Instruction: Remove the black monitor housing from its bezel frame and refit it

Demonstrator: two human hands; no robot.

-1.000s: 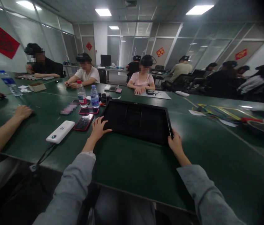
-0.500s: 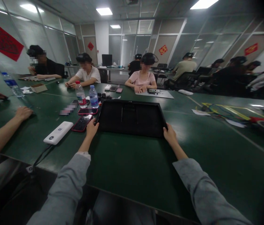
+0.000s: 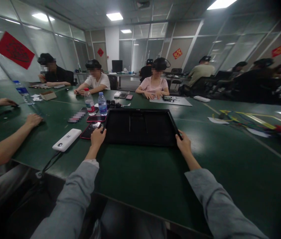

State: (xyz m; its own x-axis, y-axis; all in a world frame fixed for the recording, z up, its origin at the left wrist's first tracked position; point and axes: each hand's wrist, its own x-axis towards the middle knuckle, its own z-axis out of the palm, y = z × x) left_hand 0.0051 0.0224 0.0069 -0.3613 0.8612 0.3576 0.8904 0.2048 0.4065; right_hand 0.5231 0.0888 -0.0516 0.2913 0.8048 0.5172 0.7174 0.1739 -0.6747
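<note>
A black rectangular tray-like frame [image 3: 120,131], with raised edges and thin light lines inside, is at the middle of the green table [image 3: 140,172]. My left hand [image 3: 97,136] grips its left edge, fingers partly hidden beneath the rim. On the opposite side my right hand [image 3: 183,142] is closed around the right edge near the front corner. Two phones lie just left of the frame: one phone [image 3: 88,131] by my left hand, another phone [image 3: 96,119] behind it. Whether the frame rests on the table or hovers slightly, I cannot tell.
A white power bank [image 3: 67,139] with a strap lies at left, near a co-worker's arm [image 3: 13,142]. Two bottles stand behind the phones: a red-capped bottle [image 3: 89,103] and a blue-capped bottle [image 3: 102,104]. A person [image 3: 155,87] sits opposite. Coloured cables [image 3: 242,122] lie at right.
The whole view has shifted slightly, with the surroundings sitting further right and a little lower. Both my hands keep their hold on the frame, which stays in nearly the same place.
</note>
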